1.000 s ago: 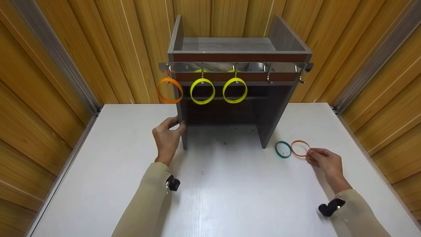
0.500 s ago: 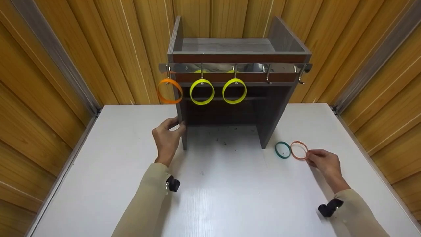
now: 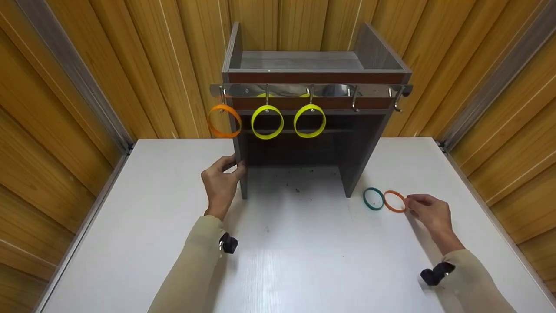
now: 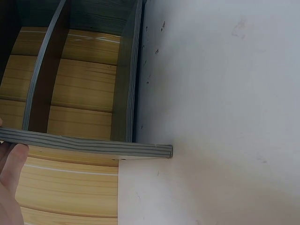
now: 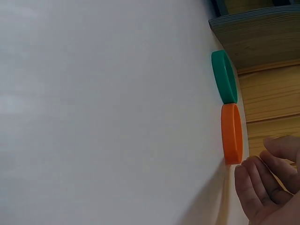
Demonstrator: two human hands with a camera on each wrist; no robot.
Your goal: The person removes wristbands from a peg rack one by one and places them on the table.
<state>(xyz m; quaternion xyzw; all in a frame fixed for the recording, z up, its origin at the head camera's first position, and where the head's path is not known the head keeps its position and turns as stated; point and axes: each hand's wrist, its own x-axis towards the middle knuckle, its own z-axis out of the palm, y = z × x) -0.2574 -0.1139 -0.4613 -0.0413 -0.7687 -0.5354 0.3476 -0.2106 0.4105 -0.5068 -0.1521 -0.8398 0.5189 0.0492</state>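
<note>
- Orange ring (image 5: 229, 133): flat on table (image 3: 278, 265), to the right of rack (image 3: 367, 150), just left of the right hand's (image 3: 432, 217) fingertips. Round, so no long axis; its near side to that hand is the right rim.
- Right hand: much the nearer one. Fingers loosely bent, thumb apart from them, nothing gripped in the wrist view. Fingertips right at the rim; can't tell if touching.
- Left hand (image 3: 220, 184): pinching the rack's left panel near its front edge, well apart from the ring, rack's open bay between.
- Teal ring (image 5: 220, 77): flat, touching the orange one's left side; a sideways push would probably shift both.
- Nothing between right fingers and orange ring.
- Rail (image 3: 332, 90) sits high across the rack front, up-left of the orange ring. Hung orange ring (image 3: 226, 135) on the leftmost hook, yellow rings (image 3: 267, 137) on the next two. Bare hooks (image 3: 355, 101): the two rightmost, nearest the right hand.
</note>
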